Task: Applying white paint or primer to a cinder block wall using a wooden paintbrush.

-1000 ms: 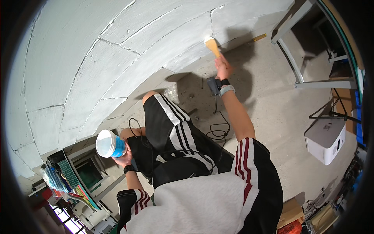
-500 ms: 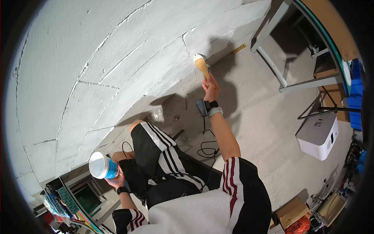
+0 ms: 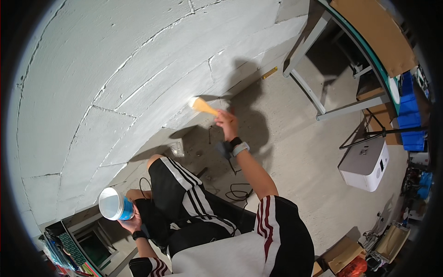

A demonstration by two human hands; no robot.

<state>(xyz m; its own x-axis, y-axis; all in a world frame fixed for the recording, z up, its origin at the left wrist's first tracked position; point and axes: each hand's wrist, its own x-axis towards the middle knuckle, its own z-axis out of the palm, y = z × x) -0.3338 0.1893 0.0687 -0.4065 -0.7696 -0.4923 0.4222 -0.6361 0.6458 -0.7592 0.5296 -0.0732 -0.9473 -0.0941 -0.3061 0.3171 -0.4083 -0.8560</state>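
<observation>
Head view, looking down on a crouching person at a block wall. Right hand (image 3: 226, 123) is closed around the wooden handle of a brush (image 3: 201, 106), arm stretched forward; the bristles touch the wall (image 3: 138, 69) at a joint low on the blockwork, just above the floor. Left hand (image 3: 131, 223) grips a small blue cup (image 3: 114, 204) from below and holds it out to the side, near the knee, well apart from the brush. The cup's mouth shows white inside; how full it is cannot be told.

Step in hand, as judged: brushing white coating onto the lower courses, the stroke running along a block face. The next move would call for keeping the bristles pressed flat to the rough surface and working them into the mortar grooves, with the cup held level.

Surface: large grey-white blocks with raised, uneven joints and a few chipped edges; the hand and brush throw a dark shadow beside the stroke. Room: bare concrete floor (image 3: 295, 152) with a black cable (image 3: 237, 191) lying near the legs, a metal-legged table (image 3: 323, 60) to the right, a white box-shaped unit (image 3: 364, 164) beyond it, blue crates (image 3: 410, 124) and cardboard boxes (image 3: 344, 256) at the rim.
</observation>
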